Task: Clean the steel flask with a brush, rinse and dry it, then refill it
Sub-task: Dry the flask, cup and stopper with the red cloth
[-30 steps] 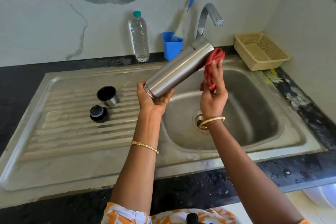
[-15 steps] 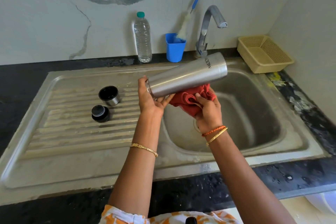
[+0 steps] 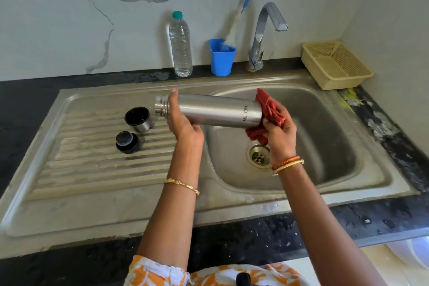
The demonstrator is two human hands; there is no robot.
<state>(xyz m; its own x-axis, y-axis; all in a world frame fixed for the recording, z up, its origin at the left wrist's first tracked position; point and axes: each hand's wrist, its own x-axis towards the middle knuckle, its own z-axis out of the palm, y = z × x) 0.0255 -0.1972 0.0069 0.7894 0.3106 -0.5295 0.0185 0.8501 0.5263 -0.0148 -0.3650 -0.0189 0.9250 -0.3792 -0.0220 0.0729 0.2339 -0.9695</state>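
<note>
The steel flask (image 3: 213, 110) lies nearly level over the left rim of the sink basin (image 3: 325, 127), with its open threaded neck pointing left. My left hand (image 3: 183, 121) grips it just behind the neck. My right hand (image 3: 279, 131) presses a red cloth (image 3: 267, 111) around the flask's base end. The steel cup lid (image 3: 138, 119) and the black stopper (image 3: 127, 139) sit on the ribbed drainboard (image 3: 92, 158). A blue-handled bottle brush (image 3: 234, 30) stands in a blue cup (image 3: 221, 57) by the wall.
A clear plastic water bottle (image 3: 180, 45) with a green cap stands at the back wall, left of the blue cup. The tap (image 3: 262, 32) arches over the basin. A beige plastic basket (image 3: 336, 64) sits in the back right corner. The drain (image 3: 258, 154) lies below my right hand.
The flask has swung down from a tilt to nearly level. My right hand has slid the cloth from under the body to the base end.
</note>
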